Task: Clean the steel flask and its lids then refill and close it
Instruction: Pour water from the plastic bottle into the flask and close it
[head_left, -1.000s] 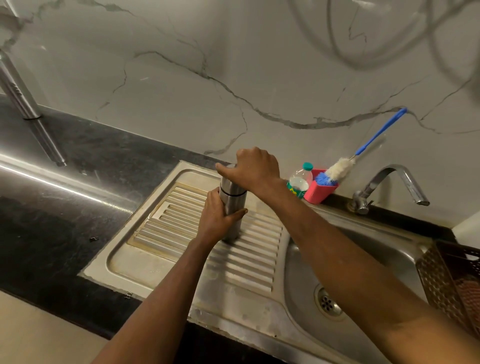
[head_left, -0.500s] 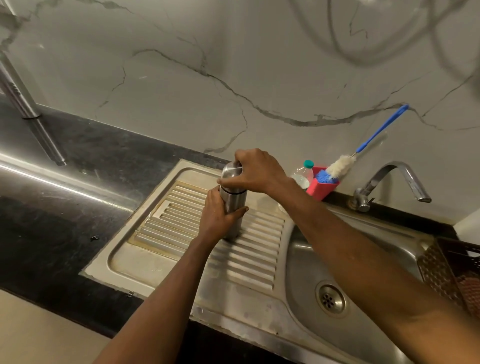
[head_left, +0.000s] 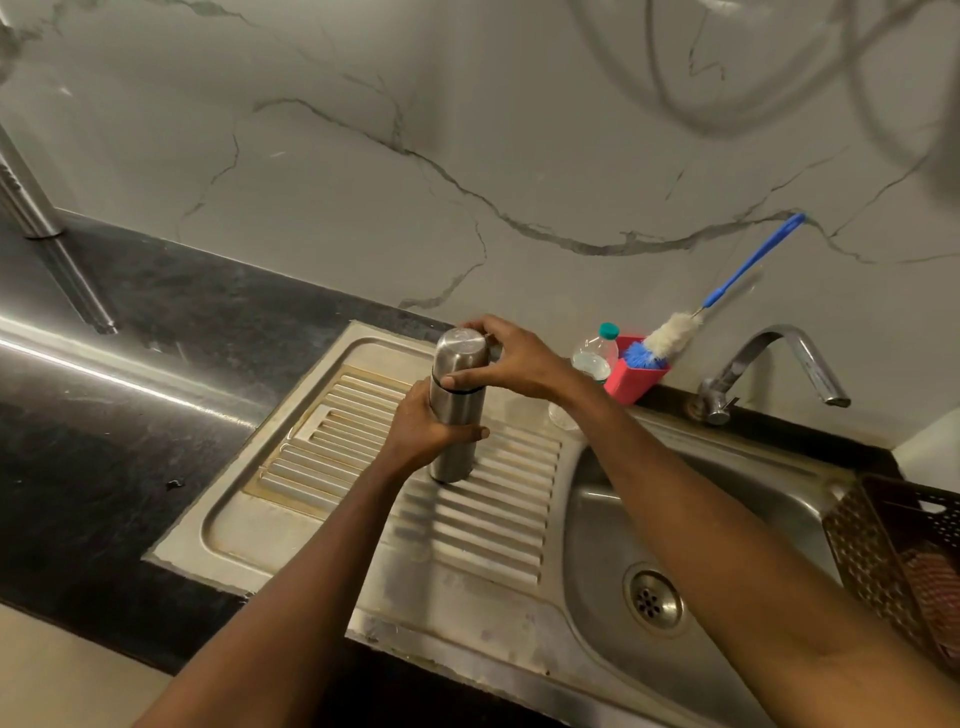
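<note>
Steel flask (head_left: 454, 460) stands upright on sink drainboard (head_left: 493, 525); L hand (head_left: 422, 434) curls fingers round its body, R hand (head_left: 519, 361) pinches fitted top lid (head_left: 460, 358) w/ thumb & fingers

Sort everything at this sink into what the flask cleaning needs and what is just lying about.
In the job: steel flask, gripped by the left hand; its lid, gripped by the right hand; likely the bottle brush, tap and sink.
Lying about: plastic bottle, red holder, brown basket, steel pole on the counter.
</note>
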